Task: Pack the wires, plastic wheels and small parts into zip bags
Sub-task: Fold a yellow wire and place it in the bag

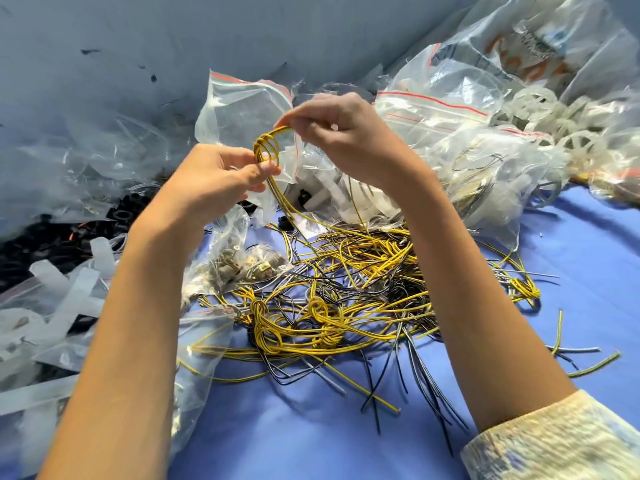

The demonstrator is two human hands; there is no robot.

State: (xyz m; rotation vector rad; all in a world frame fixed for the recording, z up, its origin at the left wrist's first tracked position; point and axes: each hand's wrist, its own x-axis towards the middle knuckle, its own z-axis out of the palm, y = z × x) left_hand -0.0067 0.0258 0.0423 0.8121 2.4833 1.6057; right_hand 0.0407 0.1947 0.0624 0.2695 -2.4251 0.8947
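Both hands are raised above a heap of yellow, black and grey wires (349, 292) on the blue table (311, 438). My left hand (218, 174) pinches a small coil of yellow wire (266, 148) at its lower side. My right hand (343, 133) pinches the same wire's upper strand, and the wire's long tails hang down to the heap. Several knotted yellow bundles (266, 327) lie in the heap. An empty zip bag (242, 109) with a red strip stands just behind the coil.
Zip bags of white plastic wheels (540, 112) pile up at the back right. A bag of small metal parts (239, 261) lies left of the heap. Black parts (69, 233) and translucent strips (72, 289) crowd the left. A grey wall (173, 36) rises behind.
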